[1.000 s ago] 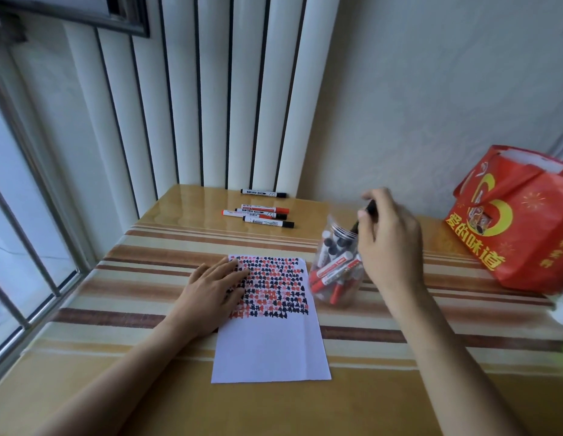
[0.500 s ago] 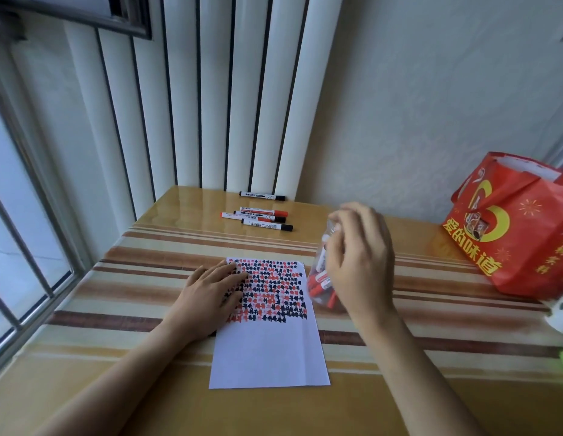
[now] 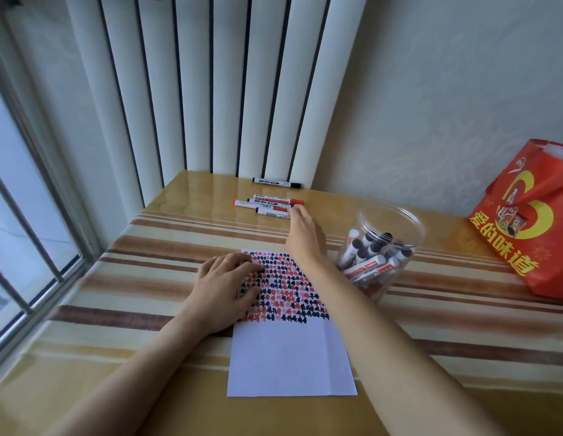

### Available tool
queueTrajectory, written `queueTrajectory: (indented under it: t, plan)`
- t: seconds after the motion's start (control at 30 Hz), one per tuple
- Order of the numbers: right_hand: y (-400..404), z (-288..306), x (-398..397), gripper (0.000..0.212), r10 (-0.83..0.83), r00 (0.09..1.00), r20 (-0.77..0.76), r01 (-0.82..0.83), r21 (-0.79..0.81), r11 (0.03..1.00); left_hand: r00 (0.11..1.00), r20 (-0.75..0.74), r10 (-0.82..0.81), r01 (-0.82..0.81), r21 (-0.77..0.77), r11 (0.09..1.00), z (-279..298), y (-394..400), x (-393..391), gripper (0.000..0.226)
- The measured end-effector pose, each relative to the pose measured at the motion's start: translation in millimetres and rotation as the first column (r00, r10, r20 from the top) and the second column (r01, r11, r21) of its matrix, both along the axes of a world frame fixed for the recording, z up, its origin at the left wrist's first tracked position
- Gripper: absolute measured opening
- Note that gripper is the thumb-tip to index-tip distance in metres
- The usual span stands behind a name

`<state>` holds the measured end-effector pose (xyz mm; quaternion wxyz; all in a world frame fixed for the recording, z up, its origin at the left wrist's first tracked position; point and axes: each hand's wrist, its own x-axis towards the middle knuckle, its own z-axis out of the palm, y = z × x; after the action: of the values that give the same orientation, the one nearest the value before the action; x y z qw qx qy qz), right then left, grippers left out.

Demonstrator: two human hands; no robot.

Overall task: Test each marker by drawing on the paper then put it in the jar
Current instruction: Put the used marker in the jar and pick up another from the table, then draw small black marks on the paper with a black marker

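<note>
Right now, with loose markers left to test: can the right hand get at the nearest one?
Probably yes. The right hand has its fingertips at the cap end of the nearest marker; nothing lies between. The jar stands off to its right.

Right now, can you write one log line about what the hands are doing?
left hand: flat on paper | right hand: reaching nearest loose marker, grip unclear | jar: open, holds markers

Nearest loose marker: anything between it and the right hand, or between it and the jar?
Nothing visible. Right hand is at the marker already. Bare table lies between it and the jar, whose mouth is open.
</note>
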<state>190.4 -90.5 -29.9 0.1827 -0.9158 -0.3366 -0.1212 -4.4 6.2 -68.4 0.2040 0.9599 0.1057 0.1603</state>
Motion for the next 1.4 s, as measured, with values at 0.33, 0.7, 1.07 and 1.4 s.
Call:
queueTrajectory:
  t: [0.33,0.7,1.07,1.4]
  plan:
    - [9.4,-13.8,23.1,0.035,-0.068,0.994,0.088,0.083,-0.191,0.978,1.0,0.012,-0.006,0.006,-0.001,1.0,1.6,-1.5,-1.0,0.046]
    - [-39.3,9.3,-84.0,0.01,0.134,0.987,-0.094,-0.086,0.395,0.915,0.988,0.151,-0.028,0.039,-0.066,0.997,10.8,-7.0,-6.4,0.057]
    - [-125.2,-1.6,-117.0,0.018,0.629,0.561,-0.538,0.175,0.82,0.545,0.919,0.27,-0.288,0.294,0.019,0.956,17.7,-8.0,-12.0,0.019]
    - [-128.6,-5.2,-119.9,0.018,0.406,0.908,0.102,-0.416,0.112,0.902,0.873,0.255,-0.416,0.4,0.117,0.909,28.7,-28.0,-15.3,0.023]
